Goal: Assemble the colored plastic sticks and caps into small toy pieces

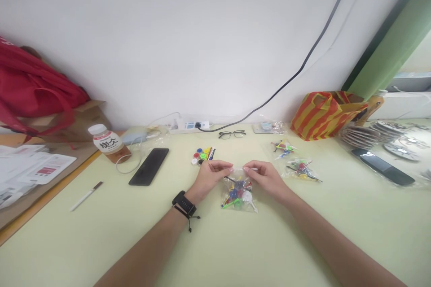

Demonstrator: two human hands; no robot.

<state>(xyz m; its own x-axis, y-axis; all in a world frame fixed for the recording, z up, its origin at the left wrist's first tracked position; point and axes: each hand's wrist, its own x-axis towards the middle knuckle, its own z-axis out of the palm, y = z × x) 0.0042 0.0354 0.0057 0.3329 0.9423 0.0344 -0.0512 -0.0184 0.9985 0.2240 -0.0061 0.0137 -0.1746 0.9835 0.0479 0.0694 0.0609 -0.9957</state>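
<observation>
Between my two hands lies a clear plastic bag [239,195] of small coloured plastic pieces, round discs and pointed sticks in blue, red, white, green and yellow. My left hand [210,177] pinches the top left corner of the bag; a black watch is on that wrist. At the top right corner, the fingers of my right hand [266,177] are pinched on the same edge. Just beyond my left hand sits a loose group of coloured discs and sticks [203,154]. Two more filled bags, a nearer one [303,169] and a farther one [283,148], lie beyond my right hand.
Left of my hands are a black phone [149,167], a drink bottle [109,143] and a pen [86,196]. Eyeglasses [232,134] and a power strip [188,128] lie by the wall. A striped bag [323,116], stacked discs [360,136] and another phone [383,167] stand right.
</observation>
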